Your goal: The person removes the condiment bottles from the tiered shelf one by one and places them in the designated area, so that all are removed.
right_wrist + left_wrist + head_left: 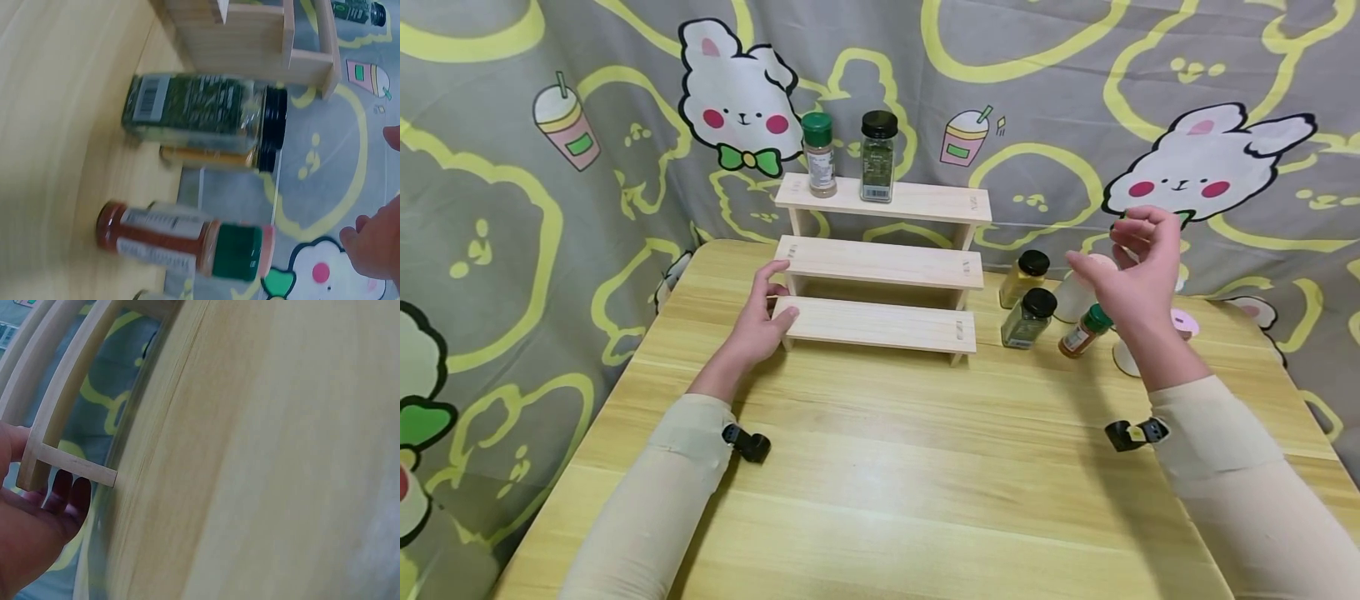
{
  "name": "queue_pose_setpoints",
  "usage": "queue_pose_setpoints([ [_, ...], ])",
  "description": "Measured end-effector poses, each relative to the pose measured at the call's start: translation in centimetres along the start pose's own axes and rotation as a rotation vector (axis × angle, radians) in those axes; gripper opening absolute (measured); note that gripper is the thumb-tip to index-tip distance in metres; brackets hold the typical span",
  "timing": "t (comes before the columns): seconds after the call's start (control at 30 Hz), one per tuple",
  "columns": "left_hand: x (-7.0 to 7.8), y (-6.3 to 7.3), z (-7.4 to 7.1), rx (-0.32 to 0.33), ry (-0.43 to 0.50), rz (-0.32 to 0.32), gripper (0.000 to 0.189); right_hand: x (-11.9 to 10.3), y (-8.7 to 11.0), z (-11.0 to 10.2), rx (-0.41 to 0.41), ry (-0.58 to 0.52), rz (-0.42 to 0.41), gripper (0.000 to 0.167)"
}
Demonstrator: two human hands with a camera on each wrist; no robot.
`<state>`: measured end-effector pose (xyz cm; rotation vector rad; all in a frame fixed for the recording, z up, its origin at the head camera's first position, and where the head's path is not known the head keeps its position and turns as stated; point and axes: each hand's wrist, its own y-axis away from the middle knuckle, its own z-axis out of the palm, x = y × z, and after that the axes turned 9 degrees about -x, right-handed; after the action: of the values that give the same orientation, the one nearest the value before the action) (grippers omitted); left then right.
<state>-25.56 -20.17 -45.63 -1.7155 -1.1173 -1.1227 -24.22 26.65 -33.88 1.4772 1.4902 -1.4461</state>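
Note:
A three-tier wooden rack stands at the back of the table. My left hand grips the left end of its lowest board, thumb on top; in the left wrist view the fingers curl below the board. My right hand is raised above the bottles at the right, fingers loosely bent and holding nothing. Nearest below it are a green-capped bottle of reddish spice and a white bottle. A black-lidded jar of green herbs and a jar of yellow spice stand between that hand and the rack.
On the top tier stand a green-capped spice bottle and a black-lidded herb jar. A container with a pink lid is partly hidden behind my right wrist. A patterned curtain hangs behind the wooden table.

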Motion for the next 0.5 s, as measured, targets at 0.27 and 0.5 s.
queue_pose_setpoints([
  [0.27, 1.3, 0.4, 0.1, -0.006, 0.005, -0.013, 0.067, -1.3, -0.5, 2.4, -0.034, 0.011, -0.017, 0.073],
  [0.5, 3.6, 0.9, 0.3, -0.015, -0.006, -0.019, 0.063, -1.6, -1.3, 4.5, -0.056, -0.074, -0.02, 0.073],
])
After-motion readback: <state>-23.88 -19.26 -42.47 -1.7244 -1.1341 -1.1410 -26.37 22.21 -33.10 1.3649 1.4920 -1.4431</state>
